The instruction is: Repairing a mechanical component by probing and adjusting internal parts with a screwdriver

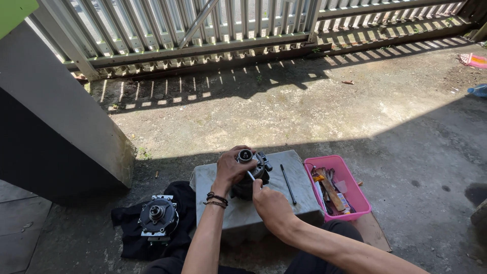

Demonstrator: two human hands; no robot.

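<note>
A dark metal machine part (252, 170) with a round silver hub on top stands upright on a grey concrete block (284, 200). My left hand (231, 167) is wrapped around its left side and holds it steady. My right hand (270, 203) sits just in front of the part and pinches a thin metal tool (250, 175) whose tip touches the part's side. Beaded bracelets circle my left wrist.
A black rod (288, 183) lies on the block to the right. A pink tray (337, 186) of tools stands beside the block. A second round machine part (158, 217) rests on a black cloth at left. A grey wall is left, a metal fence behind.
</note>
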